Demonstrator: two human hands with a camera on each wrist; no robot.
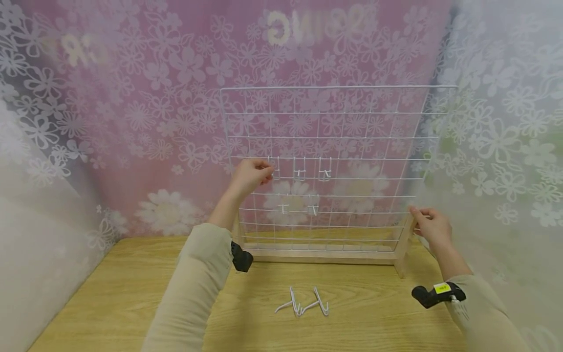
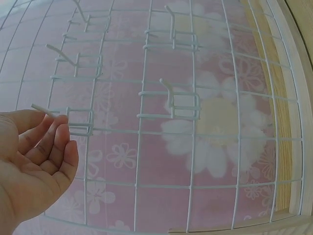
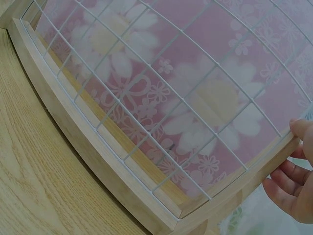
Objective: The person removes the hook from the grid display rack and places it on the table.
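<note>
Pinching a white hook (image 2: 80, 126) by its prong (image 2: 41, 108) on the wire grid (image 1: 338, 87), the left hand (image 1: 249, 177) works opposite the right hand (image 1: 433, 227) — which grips the wooden upright (image 1: 405, 239), presumably to steady the grid. Four more hooks (image 2: 171, 101) hang nearby; two loose hooks (image 1: 293, 302) lie on the table (image 1: 365, 313) in front, probably for easy reach.

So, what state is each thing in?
Wooden stand: upright on the table.
Wire grid: standing in the stand.
Upper-left hook: against the grid.
Four other hooks: hung on the grid.
Two loose hooks: lying on the table.
Left grip: pinching the upper-left hook.
Right grip: holding the stand's side.
</note>
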